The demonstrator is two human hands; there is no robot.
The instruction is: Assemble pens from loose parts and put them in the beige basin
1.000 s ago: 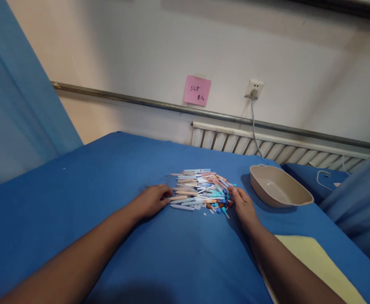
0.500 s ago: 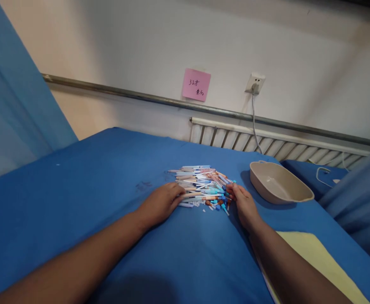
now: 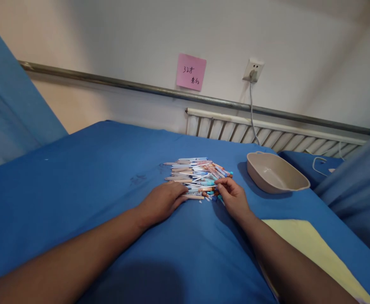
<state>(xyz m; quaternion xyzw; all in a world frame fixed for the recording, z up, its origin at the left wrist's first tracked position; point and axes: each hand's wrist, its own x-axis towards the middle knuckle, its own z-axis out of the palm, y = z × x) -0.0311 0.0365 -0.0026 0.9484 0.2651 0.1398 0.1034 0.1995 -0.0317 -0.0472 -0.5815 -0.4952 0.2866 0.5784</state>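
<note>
A loose pile of pens (image 3: 189, 170) in pale blue, beige, white and teal lies on the blue sheet (image 3: 121, 164), most of them pointing left to right. At the pile's near left edge my left hand (image 3: 164, 200) is closed, its fingers and thumb around the ends of pens, with a beige pen (image 3: 194, 197) jutting out by the thumb. My right hand (image 3: 235, 199) pinches with thumb and fingertips at the right end of a pen. Small caps and bits (image 3: 213, 196) in brown, blue and white lie between the hands, partly hidden.
To the right stands a beige basin (image 3: 275, 173). A yellow cloth or pad (image 3: 299, 236) lies under my right forearm. Behind the bed are a radiator (image 3: 223, 126), a metal rail (image 3: 134, 86), a pink note (image 3: 191, 71) and a plugged-in cable (image 3: 251, 109). Blue curtains hang at both sides.
My right hand has moved left, from the caps at the pile's right edge to nearer my left hand. The beige pen by my left hand now lies lower, at the near edge. The view has shifted slightly.
</note>
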